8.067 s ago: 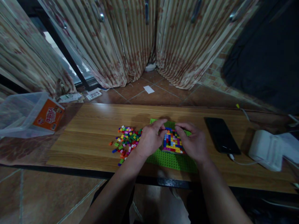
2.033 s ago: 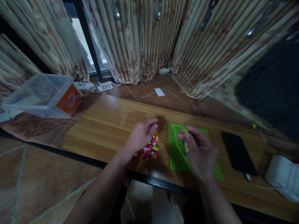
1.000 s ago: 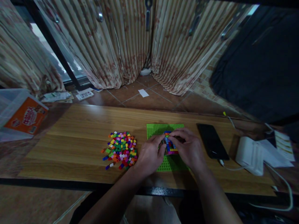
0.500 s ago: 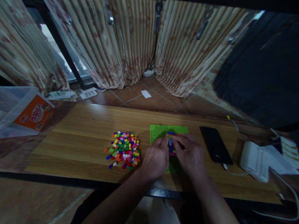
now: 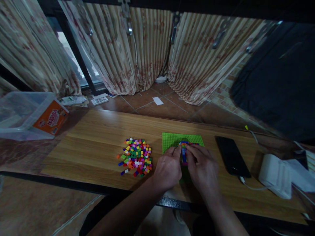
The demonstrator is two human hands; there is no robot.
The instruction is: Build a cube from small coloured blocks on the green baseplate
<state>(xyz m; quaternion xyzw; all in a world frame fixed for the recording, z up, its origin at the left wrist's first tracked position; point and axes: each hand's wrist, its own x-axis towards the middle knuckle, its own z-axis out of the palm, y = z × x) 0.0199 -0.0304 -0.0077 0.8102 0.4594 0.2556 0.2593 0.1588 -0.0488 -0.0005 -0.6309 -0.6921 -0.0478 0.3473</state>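
A green studded baseplate (image 5: 169, 139) lies on the wooden table, partly covered by my hands. Small blue, red and orange building bricks (image 5: 184, 154) form a built-up shape on it. My left hand (image 5: 168, 168) is closed at the left side of these bricks, its index fingertip at their upper left corner. My right hand (image 5: 203, 165) bends over them from the right, fingers closed and fingertips on the top of the bricks. Whatever small piece may sit between the fingertips is hidden. Left of the baseplate spreads a pile of loose, many-coloured bricks (image 5: 137, 155).
A black phone (image 5: 232, 156) with a white cable lies right of the baseplate, beside a white box-shaped device (image 5: 275, 175). A clear plastic bin (image 5: 29, 114) with an orange label stands at the far left. Striped curtains (image 5: 147, 49) hang beyond the table (image 5: 98, 141).
The whole view has shifted, so the table things appear slightly further right. My right fingers have moved from a pinch to lying more over the top of the bricks. My left hand stays beside them.
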